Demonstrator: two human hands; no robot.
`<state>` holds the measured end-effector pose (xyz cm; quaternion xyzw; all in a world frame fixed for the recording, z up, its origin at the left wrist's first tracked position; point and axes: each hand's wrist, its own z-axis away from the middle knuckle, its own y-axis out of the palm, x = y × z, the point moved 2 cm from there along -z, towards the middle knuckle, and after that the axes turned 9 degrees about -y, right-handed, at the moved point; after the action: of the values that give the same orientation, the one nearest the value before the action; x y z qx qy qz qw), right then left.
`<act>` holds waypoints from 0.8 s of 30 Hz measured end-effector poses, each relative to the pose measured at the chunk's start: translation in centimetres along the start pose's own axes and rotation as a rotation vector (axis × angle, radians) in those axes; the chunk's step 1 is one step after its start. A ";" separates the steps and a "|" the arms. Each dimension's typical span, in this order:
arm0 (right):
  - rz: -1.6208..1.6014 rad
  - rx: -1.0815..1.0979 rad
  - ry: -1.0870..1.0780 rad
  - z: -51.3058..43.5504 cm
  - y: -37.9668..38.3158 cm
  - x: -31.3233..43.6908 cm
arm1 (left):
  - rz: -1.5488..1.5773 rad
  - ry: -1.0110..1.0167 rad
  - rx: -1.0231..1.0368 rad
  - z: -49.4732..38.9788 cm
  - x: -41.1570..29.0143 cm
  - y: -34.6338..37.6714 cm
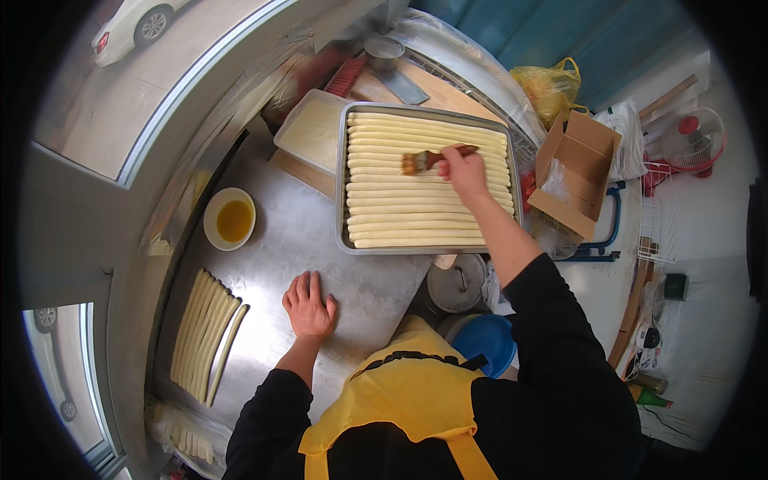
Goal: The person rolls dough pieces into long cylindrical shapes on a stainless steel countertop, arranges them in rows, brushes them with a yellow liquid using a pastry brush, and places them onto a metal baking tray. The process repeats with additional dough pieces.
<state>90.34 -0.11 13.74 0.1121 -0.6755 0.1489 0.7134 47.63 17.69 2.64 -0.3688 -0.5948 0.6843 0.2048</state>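
Note:
My right hand [465,175] grips the wooden handle of a pastry brush [423,161]. Its bristles are over rows of long dough strips [414,201] that fill a metal baking tray [429,251]; whether they touch the dough I cannot tell. My left hand [310,305] rests palm down on the steel worktop [282,240], fingers a little apart, holding nothing. Up and left of it stands a white bowl [210,223] of yellow liquid, which looks like oil. More dough strips [204,339] lie side by side at the worktop's left, one slightly apart from the rest.
A pale rectangular tub [312,129] sits left of the tray. Behind are a red-bristled brush [345,77], a metal pot [383,53] and a flat metal blade [402,87]. An open cardboard box [579,162] stands at right. Below the tray are a lidded pot [457,285] and a blue basin [489,345].

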 end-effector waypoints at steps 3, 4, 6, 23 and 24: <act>0.291 -0.352 0.059 1.2 -13.3 1.5 | -0.025 0.030 0.002 -0.2 0.4 -0.4; 0.507 -0.337 -0.094 1.3 -15.3 2.1 | -0.030 0.035 0.007 -0.2 0.5 -0.4; 1.001 -0.399 -0.176 1.7 -15.8 2.9 | -0.038 0.034 0.006 -0.2 0.5 -0.4; 0.294 -0.265 0.020 3.6 -10.8 1.7 | 0.012 0.023 -0.030 1.6 1.4 0.4; 0.488 -0.304 -0.082 3.6 -14.0 2.1 | 0.014 -0.004 -0.002 1.4 1.4 0.3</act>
<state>92.16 -14.34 16.60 -0.1557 -0.7254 0.2086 0.6372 45.76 17.73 2.04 -0.3720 -0.5933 0.6858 0.1984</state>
